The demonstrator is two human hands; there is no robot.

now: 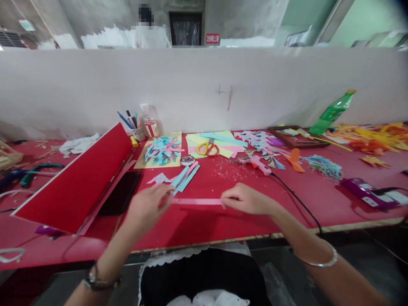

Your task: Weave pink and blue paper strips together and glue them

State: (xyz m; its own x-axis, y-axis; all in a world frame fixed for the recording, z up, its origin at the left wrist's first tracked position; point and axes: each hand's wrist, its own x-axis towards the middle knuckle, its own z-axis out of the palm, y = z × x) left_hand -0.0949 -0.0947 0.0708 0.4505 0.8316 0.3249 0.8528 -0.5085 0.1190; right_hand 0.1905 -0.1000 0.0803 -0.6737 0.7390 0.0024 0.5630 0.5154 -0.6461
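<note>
A pink paper strip (198,201) is stretched level between my two hands, just above the red table. My left hand (149,203) is closed on its left end, and my right hand (245,198) pinches the other end. Just beyond my left hand lie blue and pink paper strips (187,177) and a zigzag pink paper piece (160,178). Scissors (208,148) with yellow and red handles rest on coloured paper sheets (225,148). Past my right hand is a pink glue gun (257,165) with a black cord.
On the left a red board (79,182) stands tilted beside a dark phone (119,194). A pile of blue and pink paper pieces (162,151) lies at the back. A green bottle (333,112) leans at the right, near a purple device (366,192). A white partition (191,85) closes the far side.
</note>
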